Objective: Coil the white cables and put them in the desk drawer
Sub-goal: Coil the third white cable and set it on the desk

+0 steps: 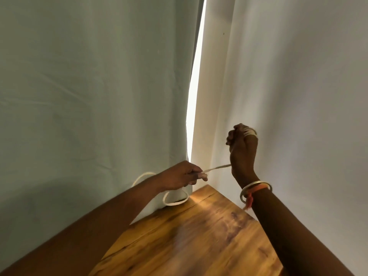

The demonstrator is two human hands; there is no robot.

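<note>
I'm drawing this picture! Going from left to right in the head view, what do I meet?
First the pale grey-green fabric curtain → left hand → thin white cable stretched between the hands → right hand, wound with cable coils → white fabric curtain.

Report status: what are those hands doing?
Right hand gripping coils of white cable. Left hand pinching the strand between. Slack loop rests at the wooden desk's back edge. Drawer not in view.

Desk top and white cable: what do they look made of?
The desk top looks like wood, probably varnished: grain streaks, a plank seam, soft sheen. The white cable has a smooth, flexible jacket, likely plastic or rubber: it curves into loose loops.
</note>
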